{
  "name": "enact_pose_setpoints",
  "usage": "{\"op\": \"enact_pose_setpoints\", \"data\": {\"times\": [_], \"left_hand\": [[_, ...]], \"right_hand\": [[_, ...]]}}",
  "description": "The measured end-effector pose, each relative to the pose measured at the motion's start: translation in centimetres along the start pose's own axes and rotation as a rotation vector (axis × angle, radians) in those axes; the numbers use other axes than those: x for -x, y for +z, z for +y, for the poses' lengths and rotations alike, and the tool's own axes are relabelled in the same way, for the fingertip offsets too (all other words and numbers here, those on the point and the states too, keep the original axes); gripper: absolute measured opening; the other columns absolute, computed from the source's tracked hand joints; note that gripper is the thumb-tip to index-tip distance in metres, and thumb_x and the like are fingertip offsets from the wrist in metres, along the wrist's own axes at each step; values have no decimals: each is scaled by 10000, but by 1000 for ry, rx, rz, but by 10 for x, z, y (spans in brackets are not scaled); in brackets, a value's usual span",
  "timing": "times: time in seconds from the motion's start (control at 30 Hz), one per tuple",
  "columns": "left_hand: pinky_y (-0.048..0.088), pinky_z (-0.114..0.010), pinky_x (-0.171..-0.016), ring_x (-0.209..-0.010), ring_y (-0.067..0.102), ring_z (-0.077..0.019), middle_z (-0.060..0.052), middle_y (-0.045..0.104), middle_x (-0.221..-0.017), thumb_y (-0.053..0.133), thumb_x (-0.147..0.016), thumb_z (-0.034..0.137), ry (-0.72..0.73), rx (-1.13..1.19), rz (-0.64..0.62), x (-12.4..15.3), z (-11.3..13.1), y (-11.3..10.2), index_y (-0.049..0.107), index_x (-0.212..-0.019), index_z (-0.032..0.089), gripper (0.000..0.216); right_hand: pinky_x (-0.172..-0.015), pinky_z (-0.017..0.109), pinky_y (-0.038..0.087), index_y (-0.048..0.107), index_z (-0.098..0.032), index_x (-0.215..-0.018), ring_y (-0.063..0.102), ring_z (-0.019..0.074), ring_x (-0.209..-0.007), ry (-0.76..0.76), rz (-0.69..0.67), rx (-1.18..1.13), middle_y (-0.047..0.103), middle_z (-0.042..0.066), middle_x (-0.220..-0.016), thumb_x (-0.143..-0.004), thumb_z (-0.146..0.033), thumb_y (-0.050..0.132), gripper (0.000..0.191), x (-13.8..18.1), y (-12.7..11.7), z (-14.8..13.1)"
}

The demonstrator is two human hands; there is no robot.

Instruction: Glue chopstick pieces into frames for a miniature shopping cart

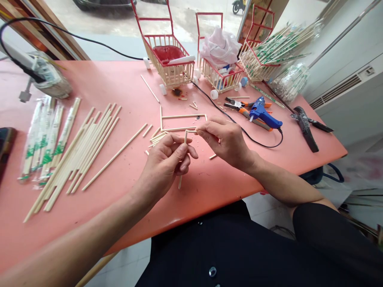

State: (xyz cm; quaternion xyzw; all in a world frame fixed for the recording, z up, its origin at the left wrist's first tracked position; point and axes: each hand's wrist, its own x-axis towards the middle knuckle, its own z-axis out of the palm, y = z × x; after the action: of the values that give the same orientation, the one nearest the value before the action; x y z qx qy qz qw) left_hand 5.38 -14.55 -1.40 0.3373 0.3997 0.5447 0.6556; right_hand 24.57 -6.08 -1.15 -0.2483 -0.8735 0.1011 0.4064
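Note:
My left hand (167,163) is closed around a short upright bamboo stick (180,181); the stick's lower end pokes out below my fingers. My right hand (224,139) pinches a second short stick (190,131) held level, and its end meets the top of the upright one. Both hands hover over a pink table (119,83). Just beyond them lies a rectangular frame of glued sticks (182,116) beside a few cut stick pieces (157,137).
Loose chopsticks (86,147) and wrapped chopstick packs (44,139) lie at left. Three stick-built carts (170,63) stand at the back, with a blue glue gun (263,113), pliers (239,105), black cutters (306,127) and a cord across the table.

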Motion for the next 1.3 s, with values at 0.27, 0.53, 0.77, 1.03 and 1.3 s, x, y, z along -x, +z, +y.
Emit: {"op": "enact_pose_setpoints", "data": {"times": [0.27,0.53,0.77,1.03,1.3], "left_hand": [[396,-177,-485,-474,494,-49,-15,766,-789,890,-916,273,0,-3,-3,-2,0,1,647,-991,188,269],[396,-175,-481,-466,498,-49,-20,765,-776,907,-898,274,2,12,5,-1,0,1,654,-986,175,285],[394,-178,-478,-465,495,-52,-17,762,-779,901,-906,274,1,17,1,-1,-1,0,657,-990,179,275],[394,-179,-479,-466,495,-52,-16,761,-778,914,-892,292,-5,20,6,-1,1,0,661,-992,174,297],[393,-181,-477,-465,496,-53,-20,762,-779,946,-872,321,-6,27,5,0,-1,2,664,-987,178,336]], "right_hand": [[-740,247,448,726,-165,-912,522,118,-733,-10,13,-8,594,-18,-823,-1124,-166,657,223,-1,0,-1],[-740,239,464,741,-164,-916,537,115,-731,-8,15,3,624,-13,-833,-1123,-172,662,221,0,1,-1],[-751,244,467,738,-168,-920,532,117,-737,4,11,0,625,-13,-837,-1128,-180,654,225,0,1,-2],[-751,257,461,731,-177,-926,527,127,-744,13,-2,-7,632,-3,-850,-1142,-211,629,240,1,2,0],[-758,264,458,726,-183,-929,518,135,-748,26,-17,-1,624,0,-848,-1149,-233,615,251,1,1,0]]}}
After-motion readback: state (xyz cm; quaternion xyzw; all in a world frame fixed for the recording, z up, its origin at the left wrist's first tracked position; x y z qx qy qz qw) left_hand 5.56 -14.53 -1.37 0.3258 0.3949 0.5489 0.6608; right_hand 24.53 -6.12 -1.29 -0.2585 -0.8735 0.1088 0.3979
